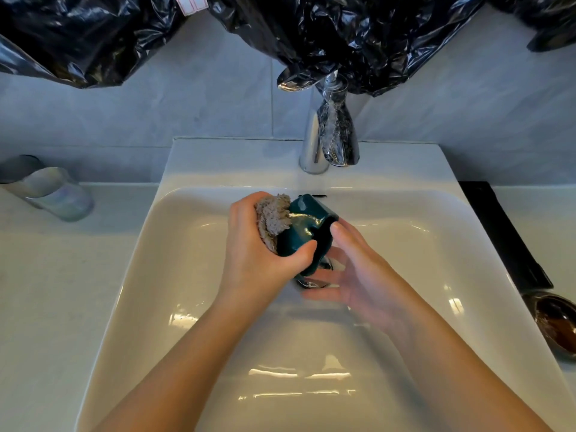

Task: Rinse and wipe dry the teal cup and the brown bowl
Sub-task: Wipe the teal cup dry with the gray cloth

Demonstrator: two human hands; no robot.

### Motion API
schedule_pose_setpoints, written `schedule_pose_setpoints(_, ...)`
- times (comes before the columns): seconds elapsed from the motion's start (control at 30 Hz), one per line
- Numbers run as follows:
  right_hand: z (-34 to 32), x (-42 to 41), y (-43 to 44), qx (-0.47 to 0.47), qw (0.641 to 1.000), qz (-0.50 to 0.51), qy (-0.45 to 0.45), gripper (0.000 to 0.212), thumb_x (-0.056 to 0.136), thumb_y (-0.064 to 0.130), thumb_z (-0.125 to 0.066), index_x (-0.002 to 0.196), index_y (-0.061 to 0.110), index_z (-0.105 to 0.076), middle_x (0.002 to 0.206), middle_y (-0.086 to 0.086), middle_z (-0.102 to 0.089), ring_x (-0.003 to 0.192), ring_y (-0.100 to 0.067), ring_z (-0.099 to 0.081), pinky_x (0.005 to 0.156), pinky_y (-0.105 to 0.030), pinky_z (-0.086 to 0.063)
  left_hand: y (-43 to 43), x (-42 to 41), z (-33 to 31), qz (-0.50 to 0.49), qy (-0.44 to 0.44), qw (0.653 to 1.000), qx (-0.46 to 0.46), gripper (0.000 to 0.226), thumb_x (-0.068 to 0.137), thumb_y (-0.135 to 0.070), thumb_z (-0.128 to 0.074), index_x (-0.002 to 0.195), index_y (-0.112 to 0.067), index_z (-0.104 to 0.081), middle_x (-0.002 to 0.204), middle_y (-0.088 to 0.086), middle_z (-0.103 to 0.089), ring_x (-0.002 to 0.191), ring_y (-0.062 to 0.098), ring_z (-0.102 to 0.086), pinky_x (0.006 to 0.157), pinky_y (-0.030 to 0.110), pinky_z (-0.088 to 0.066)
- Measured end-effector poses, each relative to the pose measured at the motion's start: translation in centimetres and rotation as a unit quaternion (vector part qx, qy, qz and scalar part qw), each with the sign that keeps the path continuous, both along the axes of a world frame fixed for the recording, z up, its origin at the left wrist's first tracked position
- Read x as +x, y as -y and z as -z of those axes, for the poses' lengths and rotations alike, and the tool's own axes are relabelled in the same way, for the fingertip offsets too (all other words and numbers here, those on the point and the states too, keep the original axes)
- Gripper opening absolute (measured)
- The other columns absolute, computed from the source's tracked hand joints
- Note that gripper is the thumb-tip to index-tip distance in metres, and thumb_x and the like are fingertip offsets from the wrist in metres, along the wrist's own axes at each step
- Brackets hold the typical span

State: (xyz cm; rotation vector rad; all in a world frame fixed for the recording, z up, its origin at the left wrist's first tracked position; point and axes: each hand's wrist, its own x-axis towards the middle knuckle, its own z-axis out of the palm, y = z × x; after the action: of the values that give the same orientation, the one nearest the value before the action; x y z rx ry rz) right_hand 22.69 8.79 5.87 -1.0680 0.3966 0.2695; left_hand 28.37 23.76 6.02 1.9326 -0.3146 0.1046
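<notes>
The teal cup [307,224] is tilted on its side above the middle of the white sink [187,275]. My left hand [258,254] grips it together with a grey-beige cloth [274,218], the thumb curled over the cup's side. My right hand [352,272] sits just right of the cup with fingers spread and fairly straight, fingertips at the cup's lower edge and thumb near its rim. The brown bowl [554,324] stands on the counter at the right edge, apart from both hands.
A chrome tap [327,132] stands behind the basin; no water stream is visible. A shiny tumbler [53,191] sits on the left counter. A black strip [501,232] lies along the sink's right side. Black plastic sheeting [343,35] hangs above.
</notes>
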Motion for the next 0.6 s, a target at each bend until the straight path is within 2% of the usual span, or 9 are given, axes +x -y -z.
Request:
schedule_pose_setpoints(0.1, 0.1, 0.1, 0.1, 0.068, 0.997, 0.032, -0.007, 0.057, 0.076, 0.041, -0.066, 0.130, 0.028, -0.055, 0.124, -0.013, -0.065, 0.100, -0.039, -0.070, 0.091, -0.060, -0.052, 0.3, -0.3, -0.1, 0.036, 0.039, 0.998, 0.016, 0.073, 0.054, -0.037, -0.083, 0.113, -0.034, -0.040, 0.114, -0.001, -0.047, 0.110, 0.010, -0.050, 0.091, 0.020, -0.045)
schedule_pose_setpoints(0.2, 0.4, 0.1, 0.7, 0.093, 0.995, 0.042, -0.005, 0.057, 0.076, 0.033, -0.069, 0.130, 0.025, -0.053, 0.119, -0.016, -0.068, 0.100, -0.037, -0.070, 0.086, -0.056, -0.056, 0.4, -0.5, -0.2, 0.116, -0.007, 0.993, -0.018, 0.072, 0.054, -0.041, -0.082, 0.111, -0.045, -0.038, 0.119, 0.004, -0.049, 0.112, 0.014, -0.054, 0.093, 0.033, -0.049)
schedule_pose_setpoints(0.27, 0.7, 0.1, 1.2, 0.094, 0.994, 0.049, -0.006, 0.058, 0.078, 0.027, -0.077, 0.131, 0.026, -0.053, 0.121, -0.016, -0.067, 0.101, -0.038, -0.069, 0.082, -0.054, -0.057, 0.2, -0.6, -0.5, 0.154, -0.063, 0.982, -0.083, 0.065, 0.061, -0.039, -0.076, 0.117, -0.037, -0.041, 0.119, 0.009, -0.053, 0.111, 0.017, -0.058, 0.090, 0.038, -0.053)
schedule_pose_setpoints(0.33, 1.1, 0.2, 1.6, 0.125, 0.991, 0.049, 0.007, 0.073, 0.068, 0.025, -0.085, 0.134, 0.026, -0.052, 0.128, -0.018, -0.062, 0.109, -0.041, -0.065, 0.085, -0.056, -0.054, -0.3, -0.3, -1.0, 0.144, -0.109, 0.970, -0.161, 0.053, 0.070, -0.044, -0.061, 0.118, -0.028, -0.044, 0.113, 0.001, -0.060, 0.103, 0.008, -0.062, 0.082, 0.028, -0.054)
schedule_pose_setpoints(0.37, 1.2, 0.3, 1.7, 0.157, 0.987, 0.043, 0.020, 0.081, 0.063, 0.026, -0.088, 0.135, 0.024, -0.051, 0.131, -0.019, -0.060, 0.113, -0.042, -0.062, 0.086, -0.056, -0.053, -0.6, 0.0, -1.3, 0.124, -0.121, 0.968, -0.182, 0.047, 0.072, -0.046, -0.053, 0.116, -0.030, -0.046, 0.108, -0.006, -0.061, 0.099, 0.002, -0.062, 0.079, 0.024, -0.054)
schedule_pose_setpoints(0.4, 1.3, 0.3, 1.8, 0.192, 0.980, 0.033, 0.037, 0.085, 0.059, 0.027, -0.090, 0.135, 0.021, -0.052, 0.131, -0.020, -0.059, 0.114, -0.042, -0.062, 0.085, -0.054, -0.053, -0.9, 0.4, -1.6, 0.102, -0.124, 0.969, -0.187, 0.041, 0.075, -0.046, -0.047, 0.113, -0.032, -0.047, 0.105, -0.010, -0.061, 0.094, -0.002, -0.061, 0.076, 0.020, -0.053)
schedule_pose_setpoints(0.5, 1.5, 0.2, 1.7, 0.242, 0.966, -0.023, 0.088, 0.070, 0.063, 0.036, -0.089, 0.125, 0.017, -0.062, 0.126, -0.017, -0.062, 0.113, -0.036, -0.061, 0.084, -0.049, -0.054, -1.3, 0.8, -2.3, 0.075, -0.092, 0.984, -0.133, 0.030, 0.083, -0.029, -0.042, 0.112, -0.034, -0.046, 0.106, -0.006, -0.058, 0.084, -0.009, -0.057, 0.063, 0.009, -0.046)
schedule_pose_setpoints(0.57, 1.6, 0.2, 1.6, 0.215, 0.967, -0.067, 0.120, 0.069, 0.069, 0.044, -0.084, 0.129, 0.019, -0.061, 0.130, -0.014, -0.060, 0.119, -0.033, -0.055, 0.094, -0.049, -0.049, -1.3, 0.8, -2.3, 0.082, -0.062, 0.989, -0.107, 0.031, 0.083, -0.022, -0.050, 0.113, -0.032, -0.051, 0.110, -0.001, -0.058, 0.090, -0.003, -0.058, 0.066, 0.011, -0.048)
schedule_pose_setpoints(0.6, 1.6, 0.2, 1.5, 0.198, 0.968, -0.085, 0.129, 0.071, 0.072, 0.046, -0.081, 0.133, 0.018, -0.057, 0.133, -0.014, -0.057, 0.123, -0.033, -0.050, 0.100, -0.053, -0.042, -1.2, 0.9, -2.1, 0.085, -0.058, 0.990, -0.098, 0.031, 0.083, -0.022, -0.054, 0.113, -0.030, -0.055, 0.112, -0.001, -0.060, 0.095, 0.001, -0.059, 0.071, 0.014, -0.050)
